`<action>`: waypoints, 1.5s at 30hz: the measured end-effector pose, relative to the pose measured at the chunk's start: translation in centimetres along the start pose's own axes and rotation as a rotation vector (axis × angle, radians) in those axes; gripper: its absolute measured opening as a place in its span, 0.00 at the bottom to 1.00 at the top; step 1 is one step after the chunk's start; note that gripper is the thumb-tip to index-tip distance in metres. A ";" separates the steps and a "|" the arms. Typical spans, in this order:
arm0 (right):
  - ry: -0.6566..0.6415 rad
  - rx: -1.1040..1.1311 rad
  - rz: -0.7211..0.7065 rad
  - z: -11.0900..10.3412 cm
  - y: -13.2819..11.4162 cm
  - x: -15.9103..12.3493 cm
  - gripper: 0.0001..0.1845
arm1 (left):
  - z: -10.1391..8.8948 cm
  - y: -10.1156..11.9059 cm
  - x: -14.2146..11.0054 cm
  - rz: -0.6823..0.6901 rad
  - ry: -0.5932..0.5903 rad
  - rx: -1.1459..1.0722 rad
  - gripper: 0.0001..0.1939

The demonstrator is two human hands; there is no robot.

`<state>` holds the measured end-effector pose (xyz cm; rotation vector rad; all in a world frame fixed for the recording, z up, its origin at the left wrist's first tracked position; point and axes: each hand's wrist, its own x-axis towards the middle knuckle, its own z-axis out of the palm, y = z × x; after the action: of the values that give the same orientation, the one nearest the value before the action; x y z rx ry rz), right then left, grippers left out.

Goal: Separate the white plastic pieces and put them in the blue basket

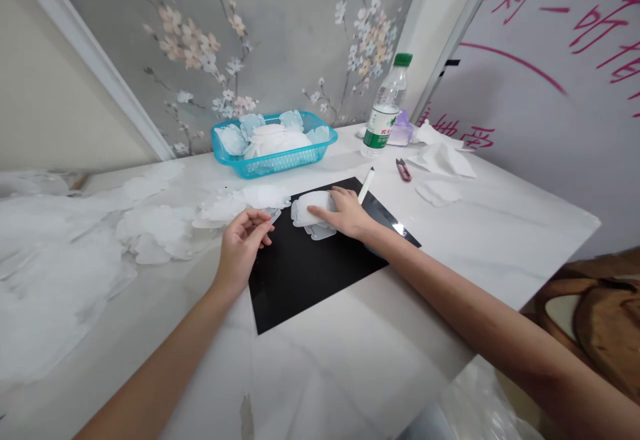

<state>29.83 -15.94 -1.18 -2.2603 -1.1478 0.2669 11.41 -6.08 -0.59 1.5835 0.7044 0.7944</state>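
Note:
A black sheet (310, 277) lies flat on the table in front of me. On it sits a small pile of thin, translucent white pieces (306, 212) with scalloped edges. My right hand (349, 213) grips this pile from the right, thumb across the top. A white pen (366, 185) with a dark tip sticks out just beyond that hand; whether the fingers hold it I cannot tell. At the sheet's left edge my left hand (244, 243) is closed in a pinch. A similar translucent piece shows just behind its fingertips; what they hold, if anything, is not clear.
A blue plastic basket (280, 163) of such pieces stands at the back wall. Many loose white pieces (60, 267) cover the left side. A water bottle (384, 110), small red thread snips (403, 170) and crumpled white paper (443, 153) lie at the back right.

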 end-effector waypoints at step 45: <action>0.265 0.182 -0.161 -1.0 -8.2 11.2 0.27 | -0.8 -0.4 0.0 -0.030 0.044 -0.088 0.08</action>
<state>31.51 -3.77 5.30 -1.9644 -1.1092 0.0061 10.72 -5.55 -0.87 1.4771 0.7144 0.8289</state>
